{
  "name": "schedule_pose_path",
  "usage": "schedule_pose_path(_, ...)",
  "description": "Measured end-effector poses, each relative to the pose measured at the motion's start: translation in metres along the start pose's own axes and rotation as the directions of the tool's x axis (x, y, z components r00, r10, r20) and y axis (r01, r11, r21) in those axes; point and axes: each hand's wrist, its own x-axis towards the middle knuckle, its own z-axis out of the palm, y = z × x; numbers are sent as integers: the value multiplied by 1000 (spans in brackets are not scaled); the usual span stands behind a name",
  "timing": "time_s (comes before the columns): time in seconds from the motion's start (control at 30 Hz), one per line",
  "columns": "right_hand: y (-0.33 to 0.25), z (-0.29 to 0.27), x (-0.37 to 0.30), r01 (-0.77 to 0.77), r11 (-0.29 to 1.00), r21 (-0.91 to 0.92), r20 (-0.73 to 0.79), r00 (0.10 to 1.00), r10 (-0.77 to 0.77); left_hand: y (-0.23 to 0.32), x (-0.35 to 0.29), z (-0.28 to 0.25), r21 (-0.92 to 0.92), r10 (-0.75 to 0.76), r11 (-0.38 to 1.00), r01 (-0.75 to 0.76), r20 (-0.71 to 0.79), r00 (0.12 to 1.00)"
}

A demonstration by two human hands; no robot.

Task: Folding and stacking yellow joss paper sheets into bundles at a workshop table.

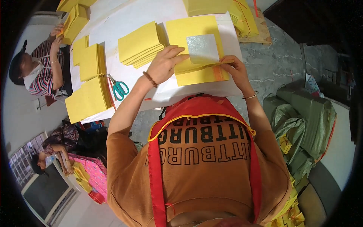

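A yellow paper sheet with a silver square on its face lies on the white table in front of me. Its near edge is lifted in a fold, and an orange patch shows on the yellow paper below it. My right hand pinches the right end of that raised edge between thumb and fingers. On the sheet's left side rests my left hand, fingers stretched toward the silver square; its thumb is hidden. Just beyond the left hand sits a fanned stack of yellow paper.
Green-handled scissors lie left of my left forearm, beside yellow paper stacks. Across the table's left end a person handles yellow paper. Another person works at a pink-covered table. Green wrapped bundles stand at right.
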Motion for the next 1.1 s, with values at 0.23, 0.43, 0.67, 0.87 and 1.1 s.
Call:
schedule_pose_path(0.23,-36,6,-5,472,513,-717,211,849,-485,20,-14,-5,166,-5,986,28,-137,991)
schedule_pose_path(0.43,-48,8,-22,528,579,-622,456,845,-280,44,-32,-4,-83,-46,996,33,-158,986)
schedule_pose_path(0.67,-41,22,-9,34,903,-428,26,999,-25,32,-5,0,-380,-527,790,481,-21,849)
schedule_pose_path(0.87,-37,29,0,-24,967,-254,-142,990,-12,3,-6,27,-685,-632,456,568,200,749)
schedule_pose_path(1.1,-34,31,9,-40,937,-348,-150,989,-14,1,3,27,-811,-665,251,529,252,703)
